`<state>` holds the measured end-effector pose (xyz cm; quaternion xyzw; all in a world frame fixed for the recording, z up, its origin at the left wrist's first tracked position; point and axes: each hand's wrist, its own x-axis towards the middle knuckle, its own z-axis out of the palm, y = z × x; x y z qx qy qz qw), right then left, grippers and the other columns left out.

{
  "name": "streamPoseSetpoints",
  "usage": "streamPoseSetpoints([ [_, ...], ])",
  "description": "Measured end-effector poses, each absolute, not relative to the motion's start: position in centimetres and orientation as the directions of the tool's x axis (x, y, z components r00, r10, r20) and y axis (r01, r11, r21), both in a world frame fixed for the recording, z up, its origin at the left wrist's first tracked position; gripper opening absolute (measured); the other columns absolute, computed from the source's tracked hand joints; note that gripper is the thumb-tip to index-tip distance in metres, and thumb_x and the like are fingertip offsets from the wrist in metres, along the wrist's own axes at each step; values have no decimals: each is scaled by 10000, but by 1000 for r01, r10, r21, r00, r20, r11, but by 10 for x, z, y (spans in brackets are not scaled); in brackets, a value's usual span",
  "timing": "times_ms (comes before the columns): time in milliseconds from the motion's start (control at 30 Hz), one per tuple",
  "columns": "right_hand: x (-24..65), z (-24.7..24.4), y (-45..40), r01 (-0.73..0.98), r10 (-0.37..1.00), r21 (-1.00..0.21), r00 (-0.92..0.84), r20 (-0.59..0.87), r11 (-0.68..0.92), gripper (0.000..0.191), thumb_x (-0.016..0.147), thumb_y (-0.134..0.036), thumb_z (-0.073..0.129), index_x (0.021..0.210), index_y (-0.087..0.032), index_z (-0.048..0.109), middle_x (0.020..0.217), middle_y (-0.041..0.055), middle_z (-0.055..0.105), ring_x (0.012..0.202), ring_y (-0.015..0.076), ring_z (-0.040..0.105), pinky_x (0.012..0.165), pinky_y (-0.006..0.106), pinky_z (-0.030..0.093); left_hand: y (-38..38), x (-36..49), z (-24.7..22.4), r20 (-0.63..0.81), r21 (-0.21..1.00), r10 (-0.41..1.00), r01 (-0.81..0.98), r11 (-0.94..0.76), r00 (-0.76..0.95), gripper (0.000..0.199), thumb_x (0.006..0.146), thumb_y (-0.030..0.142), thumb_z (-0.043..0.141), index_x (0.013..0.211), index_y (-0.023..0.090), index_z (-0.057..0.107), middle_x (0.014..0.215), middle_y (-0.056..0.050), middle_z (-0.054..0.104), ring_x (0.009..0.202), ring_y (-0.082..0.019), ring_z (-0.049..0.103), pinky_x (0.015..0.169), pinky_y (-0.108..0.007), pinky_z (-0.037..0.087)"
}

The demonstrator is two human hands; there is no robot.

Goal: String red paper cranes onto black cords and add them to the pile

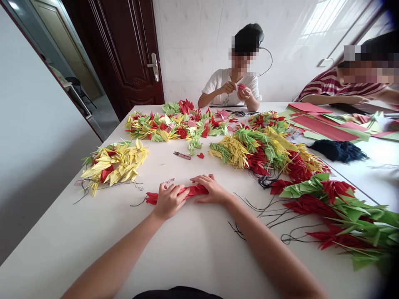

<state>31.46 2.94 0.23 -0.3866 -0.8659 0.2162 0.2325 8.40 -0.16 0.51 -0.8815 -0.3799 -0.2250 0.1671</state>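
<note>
A short strand of red folded-paper cranes [197,190] lies on the white table [199,241] in front of me. Over its left part my left hand [171,201] is closed, fingers curved across the paper. My right hand [213,190] grips the right end, with thumb on the near side and fingers on the far side. From the strand's left tip trails a thin black cord [137,204]. Just beyond my hands are thread snips [182,155], a single small red crane [200,155] and a few light green cranes [194,145].
Yellow cranes [124,164] are heaped at left, mixed-colour cranes [174,126] farther back. Long crane strands [311,199] with loose cords fill the right side. Dark thread [338,150] and coloured paper sheets [324,126] lie beyond. Two people sit across, one holding red paper [242,86].
</note>
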Motion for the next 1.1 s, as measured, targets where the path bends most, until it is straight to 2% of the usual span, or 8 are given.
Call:
streamPoseSetpoints([
  [167,310,-1,30,539,764,-571,-582,279,619,317,792,-382,681,1061,-220,636,1091,86,662,1019,236,588,921,408,345,-1,84,4,527,-125,596,749,-651,606,309,886,204,579,1177,281,649,1039,-56,724,808,-199,643,766,-377,313],
  [333,317,-3,35,531,789,-610,-542,289,588,318,773,-373,689,1045,-215,642,1042,73,683,983,224,607,932,404,383,2,77,5,498,-108,638,772,-626,587,398,850,167,612,1235,265,612,1019,-58,728,885,-220,654,743,-363,308],
  [467,322,-2,36,535,814,-641,-514,269,550,302,749,-352,694,1013,-212,652,981,52,696,919,204,622,912,382,418,3,73,4,499,-82,665,794,-602,556,344,851,144,579,1147,299,659,1034,-48,722,876,-212,636,748,-380,308],
  [600,323,-2,37,535,833,-669,-495,247,516,296,756,-368,690,1013,-223,664,976,37,705,904,192,626,897,361,435,0,74,9,467,-50,712,819,-571,525,294,766,117,586,950,309,711,1237,-44,649,998,-260,587,807,-442,313],
  [700,323,-1,37,528,834,-680,-497,237,508,334,736,-391,715,1022,-226,667,988,34,708,915,199,625,915,374,426,-5,79,16,404,-8,745,816,-578,531,308,697,211,629,985,293,699,1356,-63,566,1089,-320,534,837,-497,312],
  [833,323,0,36,511,826,-692,-515,230,511,355,731,-422,731,1026,-233,675,1009,35,707,934,203,623,934,379,415,-8,86,18,417,21,741,809,-587,527,213,808,344,583,976,295,703,1289,-66,617,1109,-320,533,849,-508,299],
  [900,324,0,36,507,826,-696,-516,227,509,360,735,-433,732,1031,-235,678,1014,36,707,943,204,623,931,375,418,-8,88,16,448,14,732,815,-580,513,166,854,300,557,899,298,717,1248,-41,646,1105,-297,547,837,-482,294],
  [1100,324,0,37,499,810,-691,-543,221,523,345,731,-407,733,1033,-247,686,1005,29,704,952,204,624,936,370,415,-6,86,8,491,4,713,817,-577,501,162,816,191,601,746,280,716,1152,-11,692,1070,-275,568,795,-440,274],
])
